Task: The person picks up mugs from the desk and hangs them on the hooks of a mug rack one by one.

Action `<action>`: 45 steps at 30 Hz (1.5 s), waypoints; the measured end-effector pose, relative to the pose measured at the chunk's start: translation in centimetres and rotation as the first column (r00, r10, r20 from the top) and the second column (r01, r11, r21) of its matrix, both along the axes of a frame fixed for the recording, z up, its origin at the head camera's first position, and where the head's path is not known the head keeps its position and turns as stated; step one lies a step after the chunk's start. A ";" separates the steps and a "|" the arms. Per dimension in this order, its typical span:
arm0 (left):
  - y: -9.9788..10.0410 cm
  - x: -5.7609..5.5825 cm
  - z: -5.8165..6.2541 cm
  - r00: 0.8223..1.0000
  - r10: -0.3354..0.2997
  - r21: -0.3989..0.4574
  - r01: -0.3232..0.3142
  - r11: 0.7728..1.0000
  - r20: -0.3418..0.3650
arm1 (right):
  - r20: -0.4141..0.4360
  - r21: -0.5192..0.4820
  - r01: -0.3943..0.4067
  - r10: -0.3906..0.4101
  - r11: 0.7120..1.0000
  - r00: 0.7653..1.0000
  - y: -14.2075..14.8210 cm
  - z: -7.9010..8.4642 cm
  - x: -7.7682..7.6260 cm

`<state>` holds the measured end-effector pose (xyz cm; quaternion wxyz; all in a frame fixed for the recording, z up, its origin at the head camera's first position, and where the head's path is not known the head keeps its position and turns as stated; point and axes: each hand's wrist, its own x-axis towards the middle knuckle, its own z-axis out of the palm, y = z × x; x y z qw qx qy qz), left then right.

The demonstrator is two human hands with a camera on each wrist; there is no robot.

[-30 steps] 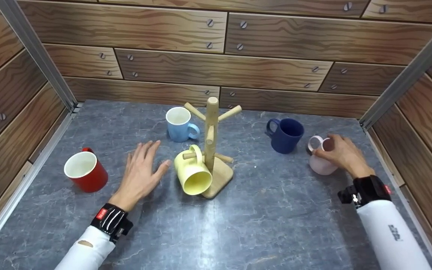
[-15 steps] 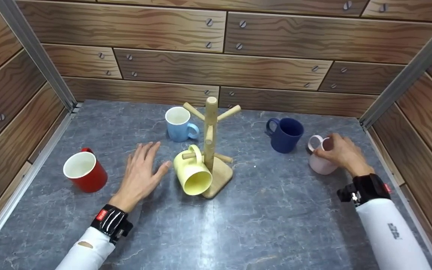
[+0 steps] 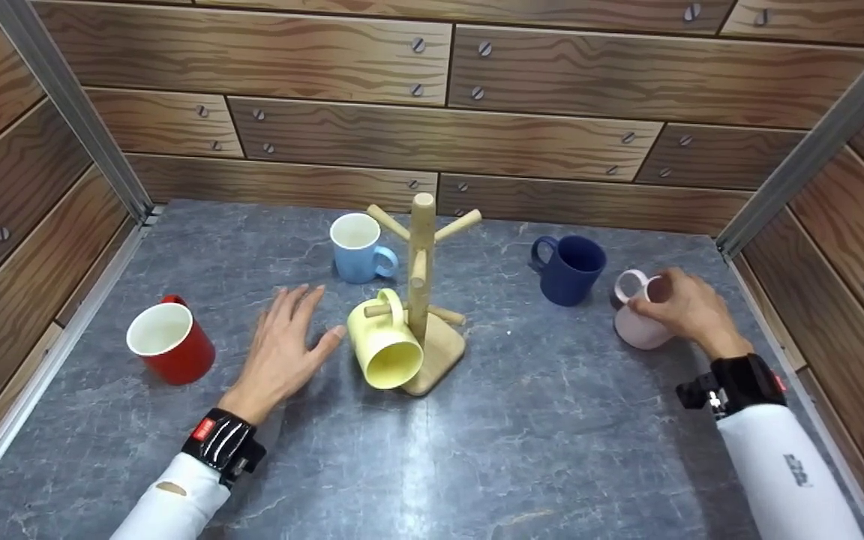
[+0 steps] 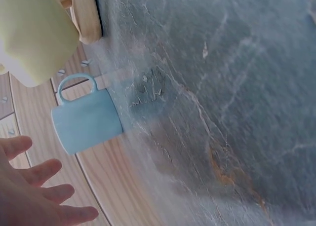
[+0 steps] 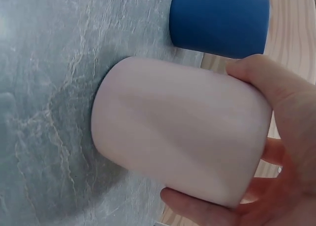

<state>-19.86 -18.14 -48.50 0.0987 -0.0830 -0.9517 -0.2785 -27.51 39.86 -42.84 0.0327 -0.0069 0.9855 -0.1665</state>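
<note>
My right hand grips a pale pink mug near its rim, thumb on one side and fingers on the other. The mug's handle points to the back left in the head view. My left hand is held over the table with fingers spread and holds nothing. Just right of its thumb, a yellow mug hangs by its handle on a lower peg of the wooden mug tree, mouth toward me. A light blue mug stands beyond the left fingertips.
On the far left stands a red mug with a white inside. A dark blue mug is upright behind and left of the pink one. Wood-patterned walls bound the grey table at the back and sides.
The pink mug and my right hand have shifted very slightly to the left. My left hand stays nearly where it was.
</note>
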 end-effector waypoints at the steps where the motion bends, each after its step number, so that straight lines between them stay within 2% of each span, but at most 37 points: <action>1: 0.0 0.0 0.0 1.000 -0.001 0.001 0.001 1.000 0.001 | -0.008 -0.005 -0.001 0.001 1.000 1.000 0.0 0.0 0.1; 7: 0.2 0.0 -0.1 1.000 -0.013 0.000 0.013 1.000 0.001 | -0.043 -0.017 -0.005 0.004 1.000 0.999 -0.5 0.1 0.9; 14: 0.4 0.1 0.0 0.998 -0.026 0.019 0.027 0.999 -0.049 | -0.111 -0.040 -0.029 0.024 0.999 0.994 -1.7 0.5 2.2; 23: 0.2 -0.1 1.5 0.997 -0.020 0.161 0.031 0.986 -0.069 | -0.218 -0.102 -0.053 0.030 0.993 0.976 -3.6 1.6 4.5; 27: 0.5 0.0 2.0 0.996 -0.016 0.163 0.030 0.986 -0.084 | -0.248 -0.125 -0.069 0.037 0.990 0.968 -4.4 2.1 5.4; 32: 1.2 0.2 2.0 0.994 -0.035 0.172 0.052 0.984 -0.099 | -0.267 -0.169 -0.092 0.044 0.981 0.963 -5.7 2.6 6.3; 38: 2.2 0.5 2.3 0.982 -0.060 0.209 0.097 0.973 -0.179 | -0.289 -0.256 -0.102 0.025 0.961 0.957 -7.4 3.1 7.5; 45: 3.4 0.8 2.9 0.952 -0.097 0.231 0.168 0.958 -0.291 | -0.297 -0.375 -0.111 -0.006 0.920 0.955 -9.4 3.7 8.7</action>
